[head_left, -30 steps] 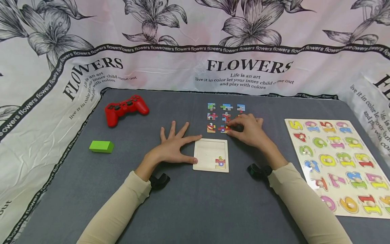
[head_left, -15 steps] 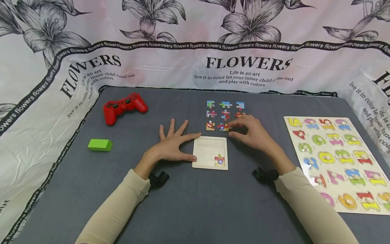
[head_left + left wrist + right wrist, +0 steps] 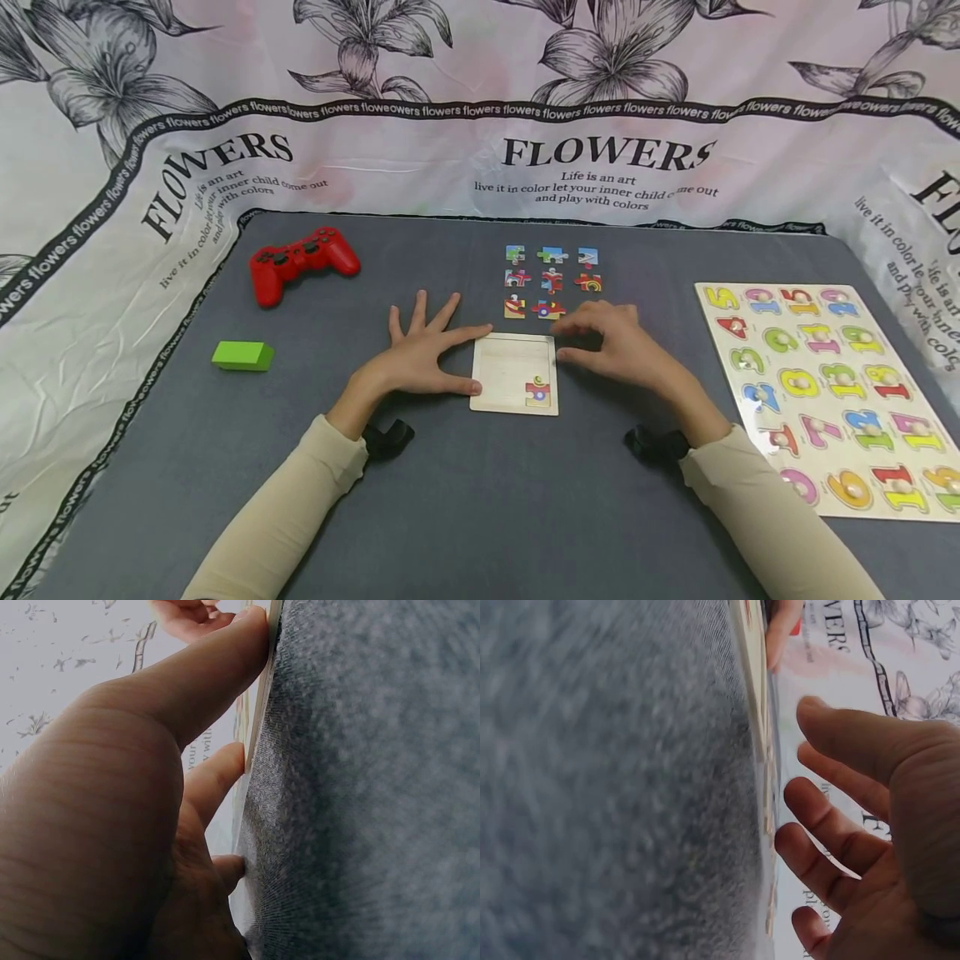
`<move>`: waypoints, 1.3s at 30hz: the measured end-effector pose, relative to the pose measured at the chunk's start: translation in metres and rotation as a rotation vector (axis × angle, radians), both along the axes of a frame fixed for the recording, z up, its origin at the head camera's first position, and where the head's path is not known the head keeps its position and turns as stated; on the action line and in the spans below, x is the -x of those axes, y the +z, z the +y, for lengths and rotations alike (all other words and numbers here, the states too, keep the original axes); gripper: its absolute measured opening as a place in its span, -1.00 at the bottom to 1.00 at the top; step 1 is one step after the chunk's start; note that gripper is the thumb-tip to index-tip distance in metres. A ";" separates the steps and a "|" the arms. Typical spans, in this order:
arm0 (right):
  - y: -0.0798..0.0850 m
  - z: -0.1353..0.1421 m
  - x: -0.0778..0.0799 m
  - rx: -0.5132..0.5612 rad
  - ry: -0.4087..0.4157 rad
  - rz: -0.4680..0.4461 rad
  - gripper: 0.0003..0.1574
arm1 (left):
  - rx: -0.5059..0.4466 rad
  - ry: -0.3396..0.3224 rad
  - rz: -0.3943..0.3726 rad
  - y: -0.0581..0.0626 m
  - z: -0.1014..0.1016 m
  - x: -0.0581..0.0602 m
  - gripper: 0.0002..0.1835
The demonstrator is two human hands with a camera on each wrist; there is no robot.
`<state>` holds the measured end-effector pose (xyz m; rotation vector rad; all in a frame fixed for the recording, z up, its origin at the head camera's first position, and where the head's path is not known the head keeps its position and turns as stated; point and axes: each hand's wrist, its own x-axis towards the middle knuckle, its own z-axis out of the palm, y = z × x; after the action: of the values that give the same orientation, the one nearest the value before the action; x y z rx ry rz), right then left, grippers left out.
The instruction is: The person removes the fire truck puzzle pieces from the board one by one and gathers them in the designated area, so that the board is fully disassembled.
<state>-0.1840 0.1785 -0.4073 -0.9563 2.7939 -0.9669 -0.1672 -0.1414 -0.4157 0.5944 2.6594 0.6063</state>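
In the head view my left hand [image 3: 416,358] lies spread on the table, its thumb and index finger touching the left side of a small square wooden puzzle tray [image 3: 498,367]. A red and yellow jigsaw piece [image 3: 537,393] sits in the tray's lower right corner. Several other colourful jigsaw pieces [image 3: 552,281] lie loose in rows just behind the tray. My right hand [image 3: 611,346] hovers at the tray's upper right edge, thumb and fingers apart. The right wrist view shows its fingers [image 3: 829,825] loosely bent, with nothing between them and the thumb.
A large number puzzle board [image 3: 832,400] with knobbed pieces lies on the right. A red game controller [image 3: 303,265] and a green block [image 3: 243,356] are on the left. Flower-printed cloth [image 3: 420,167] hangs behind the grey table [image 3: 480,500].
My right hand has moved off the loose pieces toward the tray's upper right edge, uncovering a piece in the right column. The left hand stays at the tray.
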 end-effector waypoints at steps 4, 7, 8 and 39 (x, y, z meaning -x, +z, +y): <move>0.003 -0.002 -0.005 -0.019 0.055 -0.037 -0.58 | 0.006 0.001 0.000 -0.001 0.001 0.001 -0.06; 0.005 -0.005 -0.008 -0.028 0.099 -0.047 -0.57 | 0.007 0.002 0.001 -0.002 0.000 0.001 -0.06; 0.006 -0.006 -0.009 -0.034 0.111 -0.048 -0.57 | 0.007 0.004 -0.001 -0.002 0.001 0.002 -0.07; 0.009 -0.022 -0.030 -0.180 0.247 -0.070 -0.47 | 0.014 0.007 -0.005 -0.001 0.002 0.001 -0.06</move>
<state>-0.1542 0.1563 -0.3983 -1.1793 2.5725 -0.6896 -0.1685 -0.1397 -0.4166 0.5794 2.6604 0.5895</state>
